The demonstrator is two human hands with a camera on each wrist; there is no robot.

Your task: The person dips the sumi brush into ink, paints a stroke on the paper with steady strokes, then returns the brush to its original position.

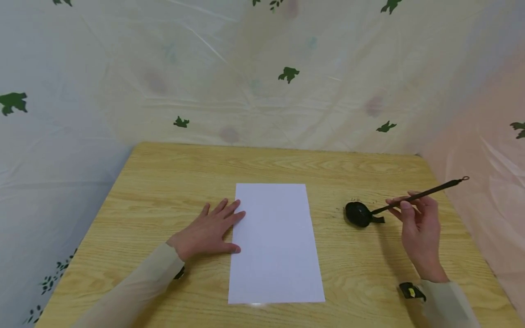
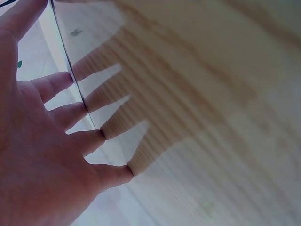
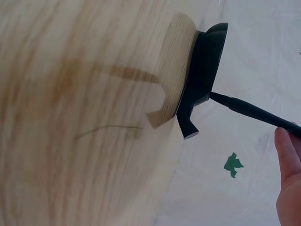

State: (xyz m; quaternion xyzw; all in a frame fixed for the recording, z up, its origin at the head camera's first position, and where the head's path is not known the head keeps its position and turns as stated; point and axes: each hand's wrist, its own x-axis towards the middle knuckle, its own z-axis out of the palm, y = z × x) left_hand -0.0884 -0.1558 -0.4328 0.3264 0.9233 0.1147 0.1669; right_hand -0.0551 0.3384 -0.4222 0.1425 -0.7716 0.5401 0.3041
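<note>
A white sheet of paper (image 1: 275, 246) lies upright on the wooden table. Fingers spread, my left hand (image 1: 207, 231) lies flat at its left edge, the fingertips just on the sheet; the left wrist view shows the palm side of this hand (image 2: 51, 136) with the fingertips touching the surface. To the right of the paper sits a small black ink dish (image 1: 357, 215) with a short tab handle. My right hand (image 1: 423, 230) pinches a dark writing brush (image 1: 435, 188) by its shaft, slanted, with a loop at its upper end. The brush's lower end is inside the dish (image 3: 204, 61), its tip hidden by the rim.
Dark specks (image 1: 356, 200) mark the table (image 1: 164, 175) around the dish. A pale curtain (image 1: 229, 68) with green leaf prints hangs behind the table and on both sides. Each wrist wears a dark strap.
</note>
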